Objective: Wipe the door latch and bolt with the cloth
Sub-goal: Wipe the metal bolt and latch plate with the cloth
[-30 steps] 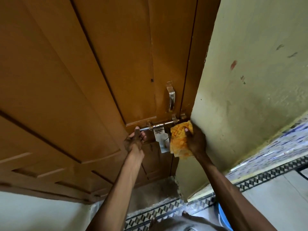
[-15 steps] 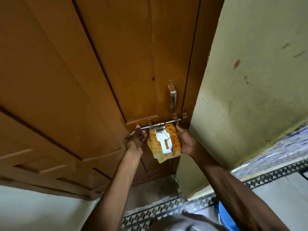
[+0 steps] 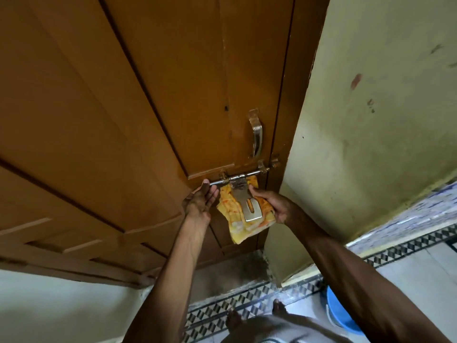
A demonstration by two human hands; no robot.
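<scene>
The door [image 3: 138, 100] fills most of what I see, brown panelled wood, shut against a pale green wall [image 3: 371, 134] at 3 o'clock that carries a few dark smudges. Below, the floor [image 3: 247, 300] runs in a black-and-white patterned border, with bare toes on it and the rim of a blue bucket [image 3: 338, 313] at 5 o'clock.

Near the door's right edge a metal handle [image 3: 257, 134] stands upright. Just under it the bolt [image 3: 239, 176] lies across, its far end reaching toward the frame. From the bolt hangs the latch [image 3: 248, 206], a flat slotted plate.

The cloth [image 3: 237, 219], yellow with orange marks, sits behind the plate, between it and the wood, its lower corner drooping free at 6 o'clock. I judge it is tucked there to reach the plate's back face.

The right hand [image 3: 274, 204] grips cloth and plate together, thumb on the front near the top, fingers hidden behind. The left hand [image 3: 200, 201] rests loosely open, fingertips at the bolt's left end at 9 o'clock, probably steadying the rod so the plate does not swing. It grasps nothing that I can see.
</scene>
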